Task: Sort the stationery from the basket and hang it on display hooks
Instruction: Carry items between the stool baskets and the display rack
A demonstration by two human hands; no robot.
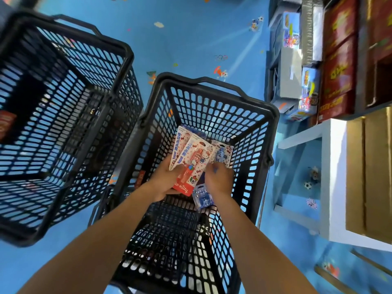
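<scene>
The red packs (187, 166) of stationery were in the lower middle of the frame, inside the near basket (212, 109). They were fanned out, one overlapping the other. The left hand (163, 179) gripped them from the left, its thumb laid across the front pack and its fingers curled beneath. Just to the right of them lay a blue pack (221, 154). The right hand (219, 179) was closed over its middle with curled fingers, so that one end of it showed above the fingers and the other below the wrist. The red and blue packs touched along their edges. Both forearms entered from the bottom of the frame and passed over the near rim of the basket.

The near basket was of dark plastic mesh and stood on a blue patterned floor (191, 39). A second basket (89, 60) of the same kind stood just beside it at the left of the frame. A red item (6, 124) showed at that basket's far left edge; it was too blurred to identify.

At the right of the frame stood a white shelf (333, 177) holding brown cartons (369, 166). Red boxes (339, 60) were stacked at the upper right.
</scene>
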